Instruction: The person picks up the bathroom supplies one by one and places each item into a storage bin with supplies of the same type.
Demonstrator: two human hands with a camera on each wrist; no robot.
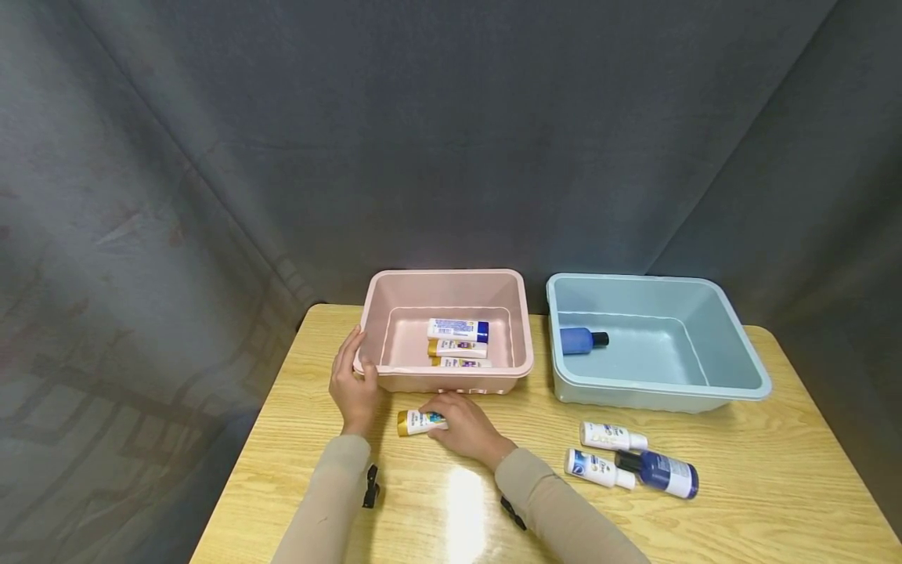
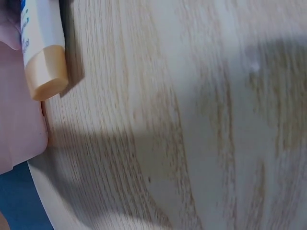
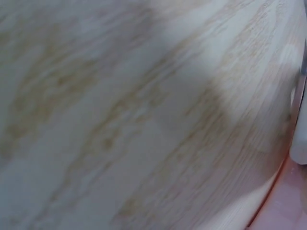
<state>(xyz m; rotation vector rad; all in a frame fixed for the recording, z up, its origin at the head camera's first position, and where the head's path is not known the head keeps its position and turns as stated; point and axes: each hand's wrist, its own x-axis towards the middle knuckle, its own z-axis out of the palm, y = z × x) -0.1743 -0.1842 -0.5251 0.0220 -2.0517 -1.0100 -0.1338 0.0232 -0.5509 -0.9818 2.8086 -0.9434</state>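
Observation:
My right hand (image 1: 465,427) grips the right end of a white tube with a gold cap (image 1: 412,423), in front of the pink bin (image 1: 444,382). The gold cap points left; the fingers hide part of the printed body. In the left wrist view the tube (image 2: 45,57) shows close beside the bin's pink wall (image 2: 21,120). At the bin's front left corner my left hand (image 1: 355,392) rests with extended fingers along the side and the thumb at the front rim. Inside that bin lie a white tube with a blue cap (image 1: 454,330) and two gold-capped tubes (image 1: 458,348).
To the right stands a light blue bin (image 1: 655,392) holding a blue bottle with a black cap (image 1: 578,341). Before it lie two white bottles (image 1: 606,435) and a dark blue bottle (image 1: 665,474) on the wooden table (image 1: 282,454). A grey curtain (image 1: 451,141) hangs behind.

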